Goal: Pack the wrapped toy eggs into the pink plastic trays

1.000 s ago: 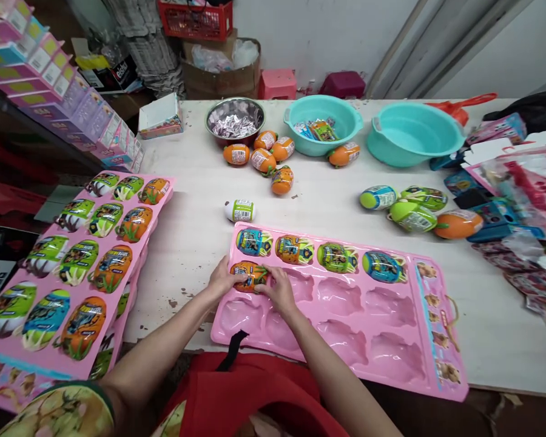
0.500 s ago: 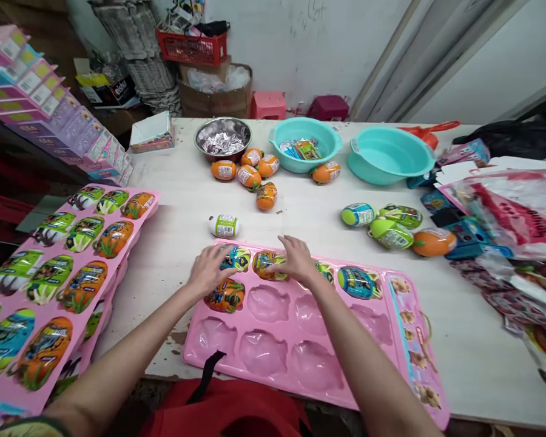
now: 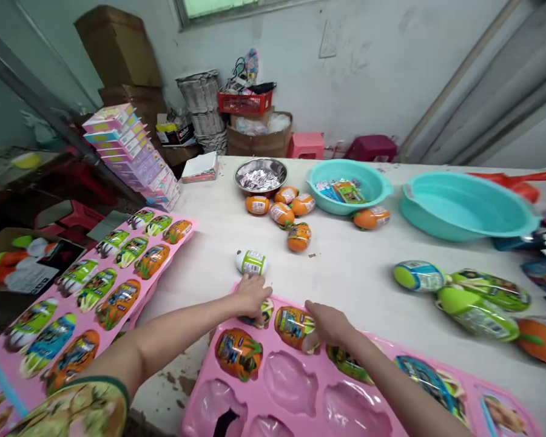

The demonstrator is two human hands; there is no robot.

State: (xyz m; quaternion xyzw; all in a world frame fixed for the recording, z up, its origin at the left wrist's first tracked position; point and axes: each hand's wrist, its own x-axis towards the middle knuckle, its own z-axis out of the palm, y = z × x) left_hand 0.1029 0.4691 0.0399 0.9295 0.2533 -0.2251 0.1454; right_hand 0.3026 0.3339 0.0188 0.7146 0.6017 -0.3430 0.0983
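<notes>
A pink moulded tray (image 3: 321,376) with egg-shaped hollows lies in front of me, its top row filled with wrapped toy eggs. My left hand (image 3: 253,296) is over the top-left toy egg (image 3: 266,312), fingers stretched toward a white-and-green toy egg (image 3: 251,262) just behind the tray. My right hand (image 3: 330,325) rests at the right side of an orange toy egg (image 3: 291,326), thumb and fingers apart. Another orange toy egg (image 3: 239,353) fills the second row's left hollow. Farther right, my forearm partly covers a green egg (image 3: 348,362); a blue one (image 3: 425,379) sits beyond it.
Filled pink trays (image 3: 182,233) are stacked at left. Several orange eggs (image 3: 282,213) lie near a steel bowl (image 3: 260,173) and a turquoise basin (image 3: 346,203). A second basin (image 3: 468,209) stands right. More eggs (image 3: 477,312) lie at right.
The view has swung left and closer. My left hand has shifted from the tray's corner egg toward the white-and-green egg; my right hand stays by the orange egg.
</notes>
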